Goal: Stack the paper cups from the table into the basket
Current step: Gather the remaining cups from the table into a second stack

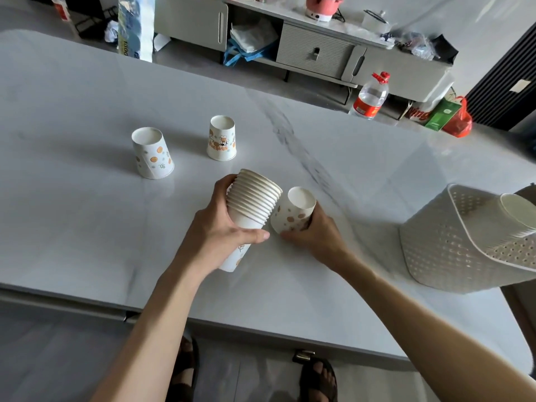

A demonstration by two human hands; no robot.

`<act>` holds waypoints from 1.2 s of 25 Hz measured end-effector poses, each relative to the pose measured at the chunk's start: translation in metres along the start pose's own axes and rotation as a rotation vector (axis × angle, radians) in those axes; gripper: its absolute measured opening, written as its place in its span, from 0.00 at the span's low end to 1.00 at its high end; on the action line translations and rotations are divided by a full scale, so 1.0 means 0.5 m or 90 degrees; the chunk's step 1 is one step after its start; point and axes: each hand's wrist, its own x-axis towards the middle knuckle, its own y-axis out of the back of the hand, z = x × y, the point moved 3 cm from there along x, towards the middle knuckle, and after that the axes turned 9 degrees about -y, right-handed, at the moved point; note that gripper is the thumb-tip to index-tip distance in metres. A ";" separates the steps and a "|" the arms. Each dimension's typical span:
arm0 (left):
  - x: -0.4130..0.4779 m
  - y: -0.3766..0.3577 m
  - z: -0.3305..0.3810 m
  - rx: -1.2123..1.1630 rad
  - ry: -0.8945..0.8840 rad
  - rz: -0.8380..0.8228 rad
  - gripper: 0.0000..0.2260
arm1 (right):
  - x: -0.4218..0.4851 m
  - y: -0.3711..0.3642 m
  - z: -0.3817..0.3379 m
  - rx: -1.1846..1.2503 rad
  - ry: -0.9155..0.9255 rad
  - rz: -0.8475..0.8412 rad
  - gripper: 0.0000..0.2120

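The left hand (223, 227) was wrapped around a nested stack of paper cups (251, 207), thumb across the front of the lowest cup and the fingers curled behind the ridged rims, so the stack leaned up and away from the palm with its bottom end near the desk (87, 227). Just to the right of it, the right hand (316, 233) gripped a single paper cup (294, 211) with orange dots, held tilted with its white end turned up toward the camera; the fingers closed around its lower part, and the cup's side lay almost against the stack. Whether that cup touched the desk could not be told.

Farther out from the left hand, up and to its left, two more paper cups stood on the desk, well apart from the hands: one dotted cup (152, 153) leaning slightly, and beyond the stack a cup with a cartoon print (222, 138). Both appeared to stand with the narrow end up.

Well to the right of the right hand, a white perforated basket (446, 245) sat at the desk's edge, and another stack of cups (519, 213) lay inside it. Past the desk's far edge, a water bottle (370, 97) with a red cap stood on the floor.
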 end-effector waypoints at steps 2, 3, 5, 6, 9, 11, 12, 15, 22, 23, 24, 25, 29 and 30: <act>0.000 0.002 -0.001 0.037 -0.020 -0.004 0.41 | -0.001 0.033 -0.034 0.032 0.024 0.004 0.30; -0.001 0.003 0.000 0.065 -0.035 -0.005 0.41 | -0.002 0.054 -0.053 0.047 0.040 -0.007 0.29; -0.003 0.005 0.004 0.126 -0.067 -0.010 0.42 | -0.006 0.093 -0.089 0.063 0.064 -0.049 0.29; -0.003 0.004 0.007 0.143 -0.079 -0.017 0.42 | -0.010 0.108 -0.103 0.066 0.072 -0.068 0.30; -0.006 0.006 0.011 0.152 -0.095 -0.043 0.42 | -0.021 0.133 -0.133 0.079 0.091 -0.087 0.30; -0.008 0.006 0.013 0.153 -0.098 -0.053 0.42 | -0.024 0.138 -0.151 0.125 0.116 -0.092 0.25; -0.008 0.006 0.014 0.155 -0.100 -0.055 0.42 | -0.027 0.137 -0.159 0.135 0.129 -0.093 0.23; -0.010 0.012 0.012 0.154 -0.095 -0.049 0.42 | -0.034 0.126 -0.180 0.039 0.160 -0.077 0.25; -0.009 0.017 0.008 0.135 -0.070 -0.014 0.43 | -0.059 0.017 -0.230 -0.070 0.128 -0.298 0.31; -0.007 0.024 0.004 0.136 -0.054 0.003 0.44 | -0.061 -0.003 -0.237 -0.037 0.105 -0.349 0.31; -0.007 0.033 -0.002 0.136 -0.040 0.018 0.44 | -0.058 -0.018 -0.244 -0.011 0.091 -0.383 0.30; -0.008 0.043 -0.009 0.129 -0.032 0.034 0.43 | -0.050 -0.030 -0.253 0.011 0.089 -0.400 0.28; -0.019 0.092 -0.032 0.080 0.005 0.118 0.38 | 0.043 -0.055 -0.305 -0.026 0.170 -0.153 0.21; -0.022 0.104 -0.039 0.072 0.019 0.140 0.38 | 0.076 -0.061 -0.320 -0.092 0.198 -0.056 0.23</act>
